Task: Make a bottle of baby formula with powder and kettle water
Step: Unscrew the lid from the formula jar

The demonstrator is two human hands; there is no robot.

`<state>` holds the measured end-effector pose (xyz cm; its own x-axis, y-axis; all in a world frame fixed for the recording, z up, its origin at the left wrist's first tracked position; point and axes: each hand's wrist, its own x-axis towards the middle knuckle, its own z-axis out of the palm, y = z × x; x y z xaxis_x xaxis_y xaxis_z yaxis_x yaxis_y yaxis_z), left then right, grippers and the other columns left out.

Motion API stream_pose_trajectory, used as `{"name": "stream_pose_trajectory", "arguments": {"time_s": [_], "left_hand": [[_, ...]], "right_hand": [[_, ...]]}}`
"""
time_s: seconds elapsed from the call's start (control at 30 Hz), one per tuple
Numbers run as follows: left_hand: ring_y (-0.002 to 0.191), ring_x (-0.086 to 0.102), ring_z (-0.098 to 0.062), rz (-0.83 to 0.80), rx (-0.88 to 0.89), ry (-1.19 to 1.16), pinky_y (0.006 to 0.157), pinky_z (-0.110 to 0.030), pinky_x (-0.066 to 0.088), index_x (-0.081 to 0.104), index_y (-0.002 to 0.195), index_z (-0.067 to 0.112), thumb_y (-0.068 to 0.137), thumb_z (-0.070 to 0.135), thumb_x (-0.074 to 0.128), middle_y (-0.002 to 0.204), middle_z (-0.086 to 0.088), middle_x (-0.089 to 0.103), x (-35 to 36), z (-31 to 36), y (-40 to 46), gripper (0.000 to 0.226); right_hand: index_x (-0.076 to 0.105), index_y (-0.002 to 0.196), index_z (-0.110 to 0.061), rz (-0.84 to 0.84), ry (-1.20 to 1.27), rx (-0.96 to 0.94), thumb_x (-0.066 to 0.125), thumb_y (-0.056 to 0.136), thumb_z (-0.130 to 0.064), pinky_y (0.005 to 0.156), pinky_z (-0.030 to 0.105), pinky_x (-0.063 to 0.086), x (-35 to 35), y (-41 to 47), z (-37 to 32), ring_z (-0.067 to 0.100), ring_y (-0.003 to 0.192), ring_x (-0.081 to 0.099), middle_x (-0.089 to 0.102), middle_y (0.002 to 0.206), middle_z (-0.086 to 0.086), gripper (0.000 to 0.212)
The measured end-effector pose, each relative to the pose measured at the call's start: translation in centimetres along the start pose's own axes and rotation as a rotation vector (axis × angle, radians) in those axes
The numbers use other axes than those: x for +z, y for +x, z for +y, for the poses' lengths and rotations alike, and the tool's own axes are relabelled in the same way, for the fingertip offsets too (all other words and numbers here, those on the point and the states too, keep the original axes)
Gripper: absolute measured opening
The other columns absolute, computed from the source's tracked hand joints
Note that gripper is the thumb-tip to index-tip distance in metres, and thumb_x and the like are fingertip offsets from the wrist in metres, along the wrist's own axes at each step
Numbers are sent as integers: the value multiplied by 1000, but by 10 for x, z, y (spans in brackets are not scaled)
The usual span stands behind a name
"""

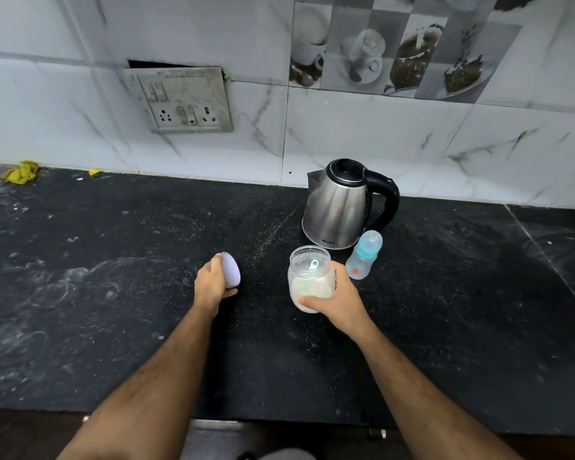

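counter (113,310) → kettle (337,207) at back, baby bottle (363,255) capped, just right of and behind the powder jar (311,280). right hand (337,298) wraps the open jar, upright; left hand (213,282) clutches its lid (231,269). Bottle is nearer the right hand; scoop (313,264) sits inside the jar

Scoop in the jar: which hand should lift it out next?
Left, probably. The right hand is wrapped around the open jar, steadying it. The left hand holds only the lid by the counter; once it drops that, it can reach the scoop.
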<state>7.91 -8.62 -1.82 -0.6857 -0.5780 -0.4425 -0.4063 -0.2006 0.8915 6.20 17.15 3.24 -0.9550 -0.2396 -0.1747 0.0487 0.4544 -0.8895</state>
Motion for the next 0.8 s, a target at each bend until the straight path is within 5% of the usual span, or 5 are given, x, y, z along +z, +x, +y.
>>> {"name": "stream_pose_trajectory", "arguments": {"time_s": [0.17, 0.37, 0.6, 0.8], "left_hand": [[83, 71, -33, 13, -110, -62, 68, -44, 61, 52, 114, 11, 96, 59, 39, 105, -17, 65, -3, -1, 12, 53], [61, 72, -30, 118, -58, 434, 78, -37, 60, 54, 113, 5, 95, 45, 46, 73, -11, 72, -12, -7, 20, 45], [48, 68, -22, 161, -45, 671, 41, -24, 46, 54, 113, 5, 85, 35, 67, 94, -15, 72, -20, -12, 15, 43], [48, 66, -19, 187, -26, 681, 53, -25, 42, 56, 106, 5, 88, 39, 63, 85, -12, 74, -25, -11, 11, 39]], "right_hand": [[46, 127, -30, -6, 0, -5, 88, 59, -28, 90, 26, 49, 0, 4, 2, 4, 109, 58, 60, 119, -14, 80], [46, 127, -30, -4, -4, -12, 88, 57, -31, 93, 31, 51, 2, 5, 2, 5, 110, 58, 60, 120, -14, 81], [46, 126, -31, 25, -35, 7, 84, 48, -44, 93, 35, 52, 5, 4, 3, 10, 111, 58, 60, 120, -12, 87], [50, 119, -29, 43, -106, -2, 90, 52, -32, 89, 28, 48, 18, 6, 2, 13, 110, 57, 59, 118, -9, 78]]}}
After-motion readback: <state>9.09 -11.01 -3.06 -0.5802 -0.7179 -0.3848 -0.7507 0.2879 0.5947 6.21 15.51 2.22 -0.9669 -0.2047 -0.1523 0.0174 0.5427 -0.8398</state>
